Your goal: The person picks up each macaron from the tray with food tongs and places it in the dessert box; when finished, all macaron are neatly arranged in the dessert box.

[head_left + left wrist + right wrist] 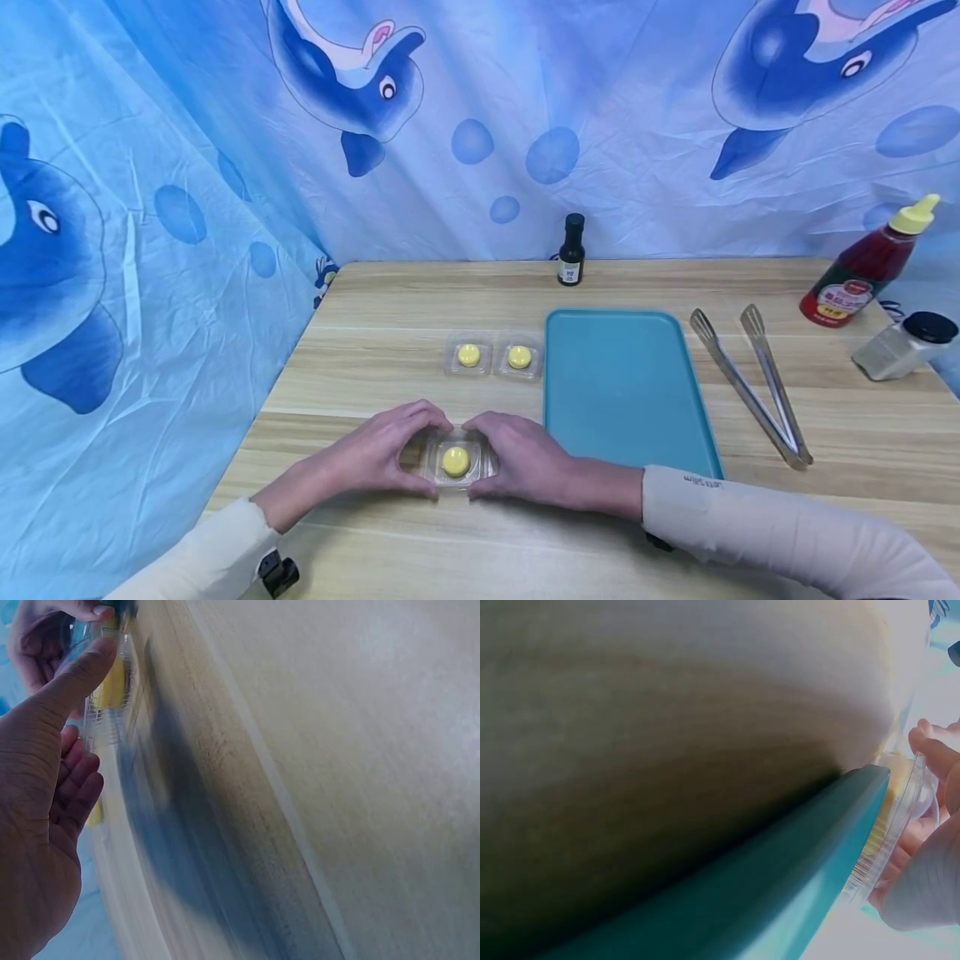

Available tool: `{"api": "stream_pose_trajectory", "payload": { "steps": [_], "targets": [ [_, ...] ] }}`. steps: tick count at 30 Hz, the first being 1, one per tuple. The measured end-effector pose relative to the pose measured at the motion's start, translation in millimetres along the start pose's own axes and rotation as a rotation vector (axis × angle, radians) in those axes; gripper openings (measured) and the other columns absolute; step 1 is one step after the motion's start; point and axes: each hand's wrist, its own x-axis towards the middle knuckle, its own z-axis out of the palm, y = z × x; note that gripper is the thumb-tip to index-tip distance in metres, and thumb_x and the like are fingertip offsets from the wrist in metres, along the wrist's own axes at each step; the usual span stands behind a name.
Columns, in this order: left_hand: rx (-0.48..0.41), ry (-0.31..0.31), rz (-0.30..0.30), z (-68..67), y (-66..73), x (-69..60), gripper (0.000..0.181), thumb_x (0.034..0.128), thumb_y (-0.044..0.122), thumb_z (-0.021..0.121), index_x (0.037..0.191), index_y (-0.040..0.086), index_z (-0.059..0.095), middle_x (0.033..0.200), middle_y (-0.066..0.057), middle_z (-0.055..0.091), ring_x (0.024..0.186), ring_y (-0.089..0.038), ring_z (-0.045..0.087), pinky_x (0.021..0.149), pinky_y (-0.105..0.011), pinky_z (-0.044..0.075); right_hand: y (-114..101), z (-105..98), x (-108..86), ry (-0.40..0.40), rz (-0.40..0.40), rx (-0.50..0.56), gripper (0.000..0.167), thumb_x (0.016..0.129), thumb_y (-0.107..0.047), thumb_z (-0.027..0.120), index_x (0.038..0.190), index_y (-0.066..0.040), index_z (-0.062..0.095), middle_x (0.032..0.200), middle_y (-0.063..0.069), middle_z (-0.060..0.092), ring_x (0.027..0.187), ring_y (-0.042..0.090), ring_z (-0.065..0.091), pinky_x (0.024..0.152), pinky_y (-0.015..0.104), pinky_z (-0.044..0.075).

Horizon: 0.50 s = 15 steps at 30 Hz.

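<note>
A small clear plastic box [480, 460] with a round yellow piece [456, 462] inside is between my two hands near the front of the table. My left hand [378, 450] holds its left side, thumb toward me and fingers at the far edge. On the opposite side my right hand [528, 460] grips it the same way. In the left wrist view the thumb of my left hand [41, 772] lies along the ridged wall of the box [105, 731]. The right wrist view shows the box [889, 832] beyond the tray's edge, with my right hand [930, 870] on it.
Two similar boxes, one left [452, 367] and one right [532, 369], sit farther back beside a blue tray [626, 383]. Metal tongs [742, 392] lie spread right of it. A dark bottle [571, 254], ketchup bottle [862, 275] and shaker [896, 350] stand toward the edges.
</note>
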Motion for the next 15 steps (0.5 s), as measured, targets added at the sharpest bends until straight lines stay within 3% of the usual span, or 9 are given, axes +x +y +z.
{"api": "stream_pose_trajectory", "payload": {
  "steps": [9,15],
  "targets": [
    [0.004,-0.005,0.005,0.0,-1.2,0.2,0.081,0.074,0.055,0.094,0.137,0.015,0.061,0.135,0.009,0.061,0.124,-0.013,0.061,0.109,-0.039,0.054,1,-14,-6.8,-0.065,0.054,-0.015,0.107,0.068,-0.05,0.1,0.153,-0.007,0.05,0.143,0.008,0.064,0.131,0.026,0.061,0.11,0.047,0.053],
    [0.02,-0.016,-0.011,-2.1,0.3,-0.9,0.08,0.076,0.055,0.093,0.138,0.016,0.061,0.137,0.009,0.06,0.126,-0.014,0.061,0.109,-0.041,0.054,5,-27,-17.8,-0.094,0.046,-0.048,0.103,0.07,-0.046,0.099,0.152,-0.006,0.052,0.144,0.008,0.063,0.131,0.025,0.06,0.11,0.048,0.053]
  ]
}}
